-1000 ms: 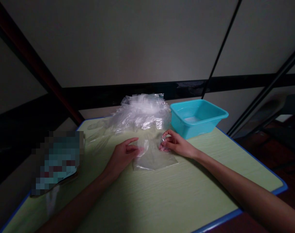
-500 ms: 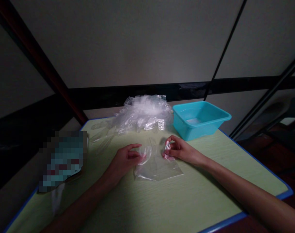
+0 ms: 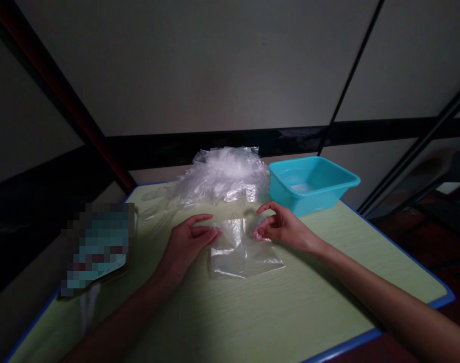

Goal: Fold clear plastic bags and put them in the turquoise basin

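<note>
A clear plastic bag (image 3: 245, 254) lies on the light green table between my hands, its surface creased and shiny. My left hand (image 3: 188, 242) pinches the bag's upper left edge between thumb and fingers, with the index finger stretched above. At the upper right edge, my right hand (image 3: 280, 227) grips the film with thumb and fingertips while its index finger arches free. Behind the bag rests a heap of clear plastic bags (image 3: 225, 176), loose and crumpled.
A turquoise plastic basin (image 3: 309, 196) stands at the back right of the table (image 3: 328, 312), which has a blue edge. On the left lies a pixelated object (image 3: 97, 252) in a tray-like shape. A pale wall (image 3: 214, 70) rises directly behind.
The bag's upper part has been drawn wider and flatter between my hands. My left hand has moved slightly left and up; the right index finger has lifted off the film.
</note>
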Tool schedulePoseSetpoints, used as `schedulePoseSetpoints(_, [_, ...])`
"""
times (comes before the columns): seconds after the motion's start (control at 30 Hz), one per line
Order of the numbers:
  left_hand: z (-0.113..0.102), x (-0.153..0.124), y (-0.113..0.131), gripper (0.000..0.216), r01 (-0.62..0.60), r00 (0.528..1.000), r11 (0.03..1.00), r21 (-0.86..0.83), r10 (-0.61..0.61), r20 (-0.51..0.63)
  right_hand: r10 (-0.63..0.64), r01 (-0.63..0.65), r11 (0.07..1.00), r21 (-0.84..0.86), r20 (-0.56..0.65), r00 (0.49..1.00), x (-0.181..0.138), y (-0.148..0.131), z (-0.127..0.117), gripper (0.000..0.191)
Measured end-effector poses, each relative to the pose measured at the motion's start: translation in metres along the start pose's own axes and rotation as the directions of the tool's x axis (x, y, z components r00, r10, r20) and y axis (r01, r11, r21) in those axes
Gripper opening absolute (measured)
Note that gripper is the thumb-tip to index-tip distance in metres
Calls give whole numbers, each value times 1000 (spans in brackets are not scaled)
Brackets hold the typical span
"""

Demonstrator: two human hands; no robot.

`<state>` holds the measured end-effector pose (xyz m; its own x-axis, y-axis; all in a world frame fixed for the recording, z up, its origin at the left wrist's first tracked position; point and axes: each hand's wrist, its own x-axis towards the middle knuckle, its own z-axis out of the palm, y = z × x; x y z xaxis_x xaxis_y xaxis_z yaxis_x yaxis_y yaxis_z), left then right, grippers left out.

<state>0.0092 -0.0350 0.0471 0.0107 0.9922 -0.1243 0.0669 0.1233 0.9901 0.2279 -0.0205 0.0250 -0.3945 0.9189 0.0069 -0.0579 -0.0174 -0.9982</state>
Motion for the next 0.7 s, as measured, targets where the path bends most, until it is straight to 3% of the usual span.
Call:
schedulePoseSetpoints(0.23, [-3,6,0,53,-32,999,999,-27,32,-9,-19,19,1000,10,-48,999,4,-7,-1,40])
schedulePoseSetpoints(0.7, [-5,12,-4,50,-66,996,997,-49,63,-57,-98,104,994,39,-129,987,17,7,-3,36])
